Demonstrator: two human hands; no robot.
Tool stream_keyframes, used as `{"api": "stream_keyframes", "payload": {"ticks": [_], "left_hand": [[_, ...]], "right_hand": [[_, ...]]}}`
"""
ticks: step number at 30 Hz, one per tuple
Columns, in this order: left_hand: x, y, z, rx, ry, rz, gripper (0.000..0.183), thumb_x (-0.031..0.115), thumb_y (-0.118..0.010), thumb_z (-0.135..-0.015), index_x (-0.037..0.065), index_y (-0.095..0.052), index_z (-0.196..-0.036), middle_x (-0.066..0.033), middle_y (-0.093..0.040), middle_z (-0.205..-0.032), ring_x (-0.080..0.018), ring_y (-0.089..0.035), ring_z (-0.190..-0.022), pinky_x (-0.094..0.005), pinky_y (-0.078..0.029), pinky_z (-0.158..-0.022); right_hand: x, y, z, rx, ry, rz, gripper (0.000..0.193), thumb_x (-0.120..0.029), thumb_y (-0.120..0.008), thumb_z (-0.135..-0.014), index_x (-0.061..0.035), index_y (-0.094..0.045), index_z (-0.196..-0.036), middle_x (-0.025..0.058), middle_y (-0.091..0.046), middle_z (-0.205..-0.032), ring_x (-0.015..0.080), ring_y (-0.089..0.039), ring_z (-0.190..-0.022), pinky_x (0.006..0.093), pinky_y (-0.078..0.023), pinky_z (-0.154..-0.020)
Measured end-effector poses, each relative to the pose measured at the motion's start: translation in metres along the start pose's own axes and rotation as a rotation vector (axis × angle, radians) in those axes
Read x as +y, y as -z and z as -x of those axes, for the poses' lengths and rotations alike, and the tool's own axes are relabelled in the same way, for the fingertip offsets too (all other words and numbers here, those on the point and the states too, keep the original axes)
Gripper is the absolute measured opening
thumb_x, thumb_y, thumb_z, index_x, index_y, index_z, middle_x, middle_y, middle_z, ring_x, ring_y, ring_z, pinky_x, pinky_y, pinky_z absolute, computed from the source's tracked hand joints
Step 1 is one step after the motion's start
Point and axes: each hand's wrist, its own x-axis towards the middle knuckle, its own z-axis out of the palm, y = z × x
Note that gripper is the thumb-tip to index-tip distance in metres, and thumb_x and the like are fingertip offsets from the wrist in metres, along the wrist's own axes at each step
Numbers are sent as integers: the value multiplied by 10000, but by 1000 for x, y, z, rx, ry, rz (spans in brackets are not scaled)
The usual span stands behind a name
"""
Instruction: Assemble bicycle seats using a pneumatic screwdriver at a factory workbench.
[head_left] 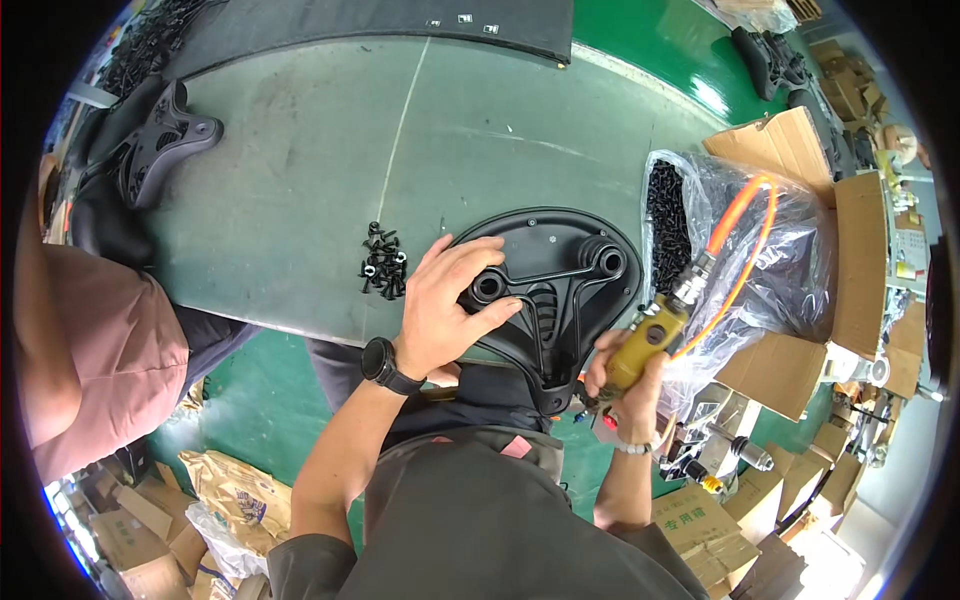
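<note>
A wide black bike saddle (pixel 615 225) lies underside up at the table's near edge, its narrow nose toward me. On its underside is a black frame with two round sockets at the wide end. My left hand (pixel 450 300) grips the frame around the left socket, thumb and fingers curled over it. To the right of the nose, my right hand (pixel 628 385) is wrapped around a yellow air screwdriver (pixel 648 345), with an orange coiled hose (pixel 740 215) at its upper end. The tool's bit is hard to make out by the saddle's nose.
A small pile of black screws (pixel 385 265) lies left of the saddle. An open cardboard box (pixel 860 270) lined with plastic holds many more at the right. A person in a pink shirt (pixel 110 350) is at the left, near more black saddle parts (pixel 170 140).
</note>
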Motion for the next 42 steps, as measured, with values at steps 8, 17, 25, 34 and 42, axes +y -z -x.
{"api": "stream_keyframes", "payload": {"ticks": [8,17,25,34,42], "left_hand": [[0,4,-1,-40,-22,-16,440,259,-782,-685,47,-600,-1024,-140,-627,-1167,-334,-591,-1076,-499,-379,-1011],[5,6,3,5,-5,-1,458,228,-781,-699,47,-611,-1083,-106,-616,-1157,-289,-588,-1071,-490,-371,-1025],[3,9,1,33,6,3,436,268,-777,-722,71,-617,-1077,-84,-645,-1106,-277,-594,-1048,-474,-387,-1003],[-1,7,6,64,-11,46,468,245,-787,-698,93,-615,-1106,-71,-641,-1097,-268,-592,-1049,-450,-391,-1007],[-6,8,6,115,-12,82,496,134,-775,-639,84,-605,-1103,-64,-644,-1096,-266,-600,-1056,-475,-390,-1001]], "right_hand": [[7,5,-9,-174,-66,-116,903,-818,-425,-762,39,-466,-1043,83,-526,-626,183,-513,-490,280,-436,-473],[-42,-30,25,-83,220,-23,863,-830,-392,-766,-6,-513,-993,71,-468,-524,178,-446,-383,305,-410,-364],[-93,-135,-24,-454,1108,49,902,-800,-548,-707,-9,-500,-1138,81,-593,-678,218,-600,-501,334,-521,-447],[-48,-158,-59,-500,845,79,920,-765,-615,-681,14,-484,-1154,141,-585,-818,273,-585,-701,394,-490,-677],[-22,-170,-74,-412,719,130,799,-705,-674,-683,39,-559,-951,116,-594,-759,203,-588,-687,305,-492,-625]]}}
